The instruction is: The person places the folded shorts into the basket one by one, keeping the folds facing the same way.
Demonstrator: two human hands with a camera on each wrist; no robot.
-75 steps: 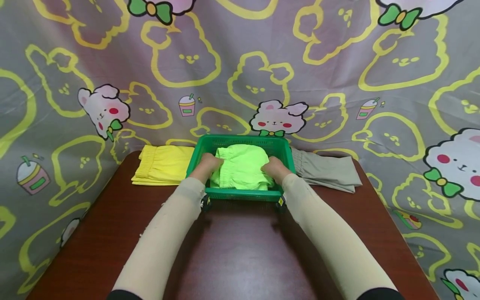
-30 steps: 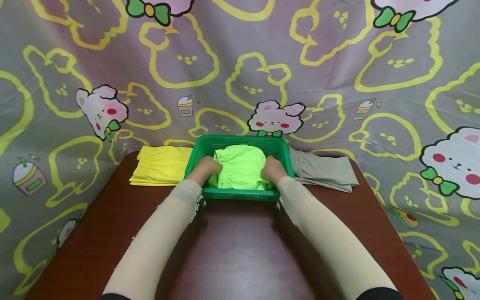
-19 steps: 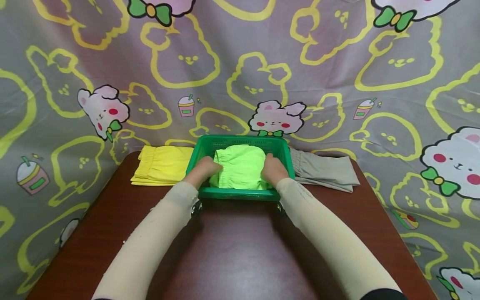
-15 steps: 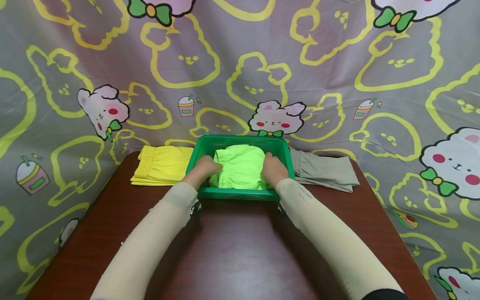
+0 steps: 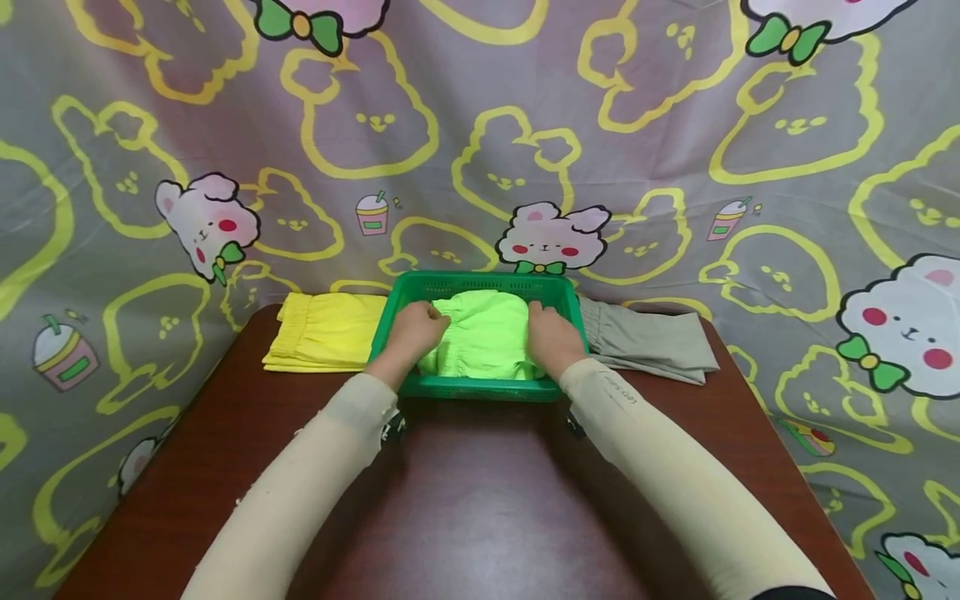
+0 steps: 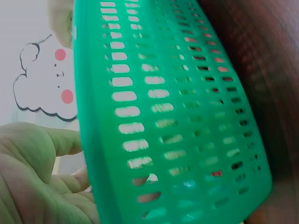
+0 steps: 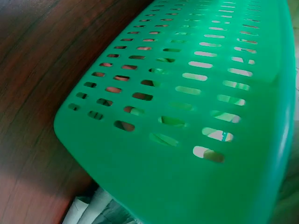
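A folded pair of lime-green elastic-waist pants (image 5: 487,333) lies in a green plastic basket (image 5: 487,390) at the table's far side. At its left edge, by the gathered waistband, my left hand (image 5: 411,335) pinches the cloth between thumb and fingers. My right hand (image 5: 553,342) grips the opposite edge with curled fingers, their tips partly hidden. Seen from the left wrist, the left hand (image 6: 32,172) reaches over the rim of the slotted basket (image 6: 140,121), its fingertips hidden behind it. The right wrist view shows only the outer basket wall (image 7: 154,163).
Folded yellow pants (image 5: 330,329) lie left of the basket, folded grey pants (image 5: 652,337) right of it. All rest on a dark reddish-brown table (image 5: 480,492). A patterned cloth (image 5: 450,108) hangs close behind the table's far edge.
My left hand has risen slightly and shifted up the waistband edge. The right hand has moved a little to the right. Basket and pants stay in place.
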